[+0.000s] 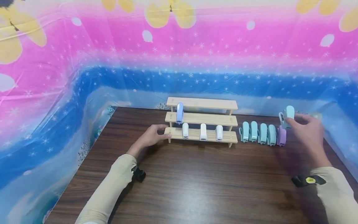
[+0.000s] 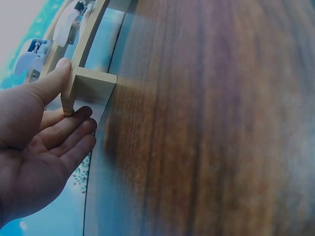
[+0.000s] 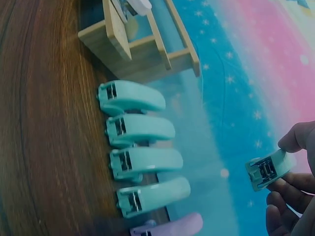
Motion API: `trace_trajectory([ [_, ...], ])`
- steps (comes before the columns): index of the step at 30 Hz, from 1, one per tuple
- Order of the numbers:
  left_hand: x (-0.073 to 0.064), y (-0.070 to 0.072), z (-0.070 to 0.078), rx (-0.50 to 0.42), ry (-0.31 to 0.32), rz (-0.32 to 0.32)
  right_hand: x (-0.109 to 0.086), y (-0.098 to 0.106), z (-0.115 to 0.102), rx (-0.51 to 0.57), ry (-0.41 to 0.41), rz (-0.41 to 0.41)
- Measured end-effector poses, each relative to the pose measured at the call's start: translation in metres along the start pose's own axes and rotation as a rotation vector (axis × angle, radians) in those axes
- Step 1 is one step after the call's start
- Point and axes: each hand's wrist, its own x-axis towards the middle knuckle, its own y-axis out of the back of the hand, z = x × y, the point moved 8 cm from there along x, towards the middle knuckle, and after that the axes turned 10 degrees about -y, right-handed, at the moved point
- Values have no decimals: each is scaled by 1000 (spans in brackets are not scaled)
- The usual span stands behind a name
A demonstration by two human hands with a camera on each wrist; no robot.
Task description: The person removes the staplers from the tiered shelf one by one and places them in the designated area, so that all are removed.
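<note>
My right hand point(image 1: 309, 129) holds a mint-green stapler point(image 1: 289, 116) between thumb and fingers, raised over the right end of a row of staplers. In the right wrist view this stapler point(image 3: 269, 169) has its front end turned toward the row. My left hand point(image 1: 152, 136) grips the left end of the lowest step of a three-step wooden rack point(image 1: 227, 137); in the left wrist view the thumb lies on the board point(image 2: 75, 88) and the other fingers are beneath and beside it. Three white staplers point(image 1: 203, 132) stand on that step. A light-blue stapler point(image 1: 180, 113) stands on the middle step, at its left.
Right of the rack, several mint-green staplers point(image 1: 262, 133) stand side by side on the dark wooden table point(image 1: 195, 180), with a purple stapler point(image 1: 282, 136) at the row's right end. A patterned pink and blue cloth point(image 1: 195, 56) hangs behind the table and along its sides.
</note>
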Motion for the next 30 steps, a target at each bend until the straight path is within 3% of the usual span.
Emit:
trace_trajectory([
  [6,1,-1,-1,2,-6,-5,7,8,16,-13,2,32],
  [13,0,0,-1,1,6,-3,16,14,35,-26,-50,28],
  [30,2,0,-2,-8,7,2,24,7,74,-59,-115,-9],
])
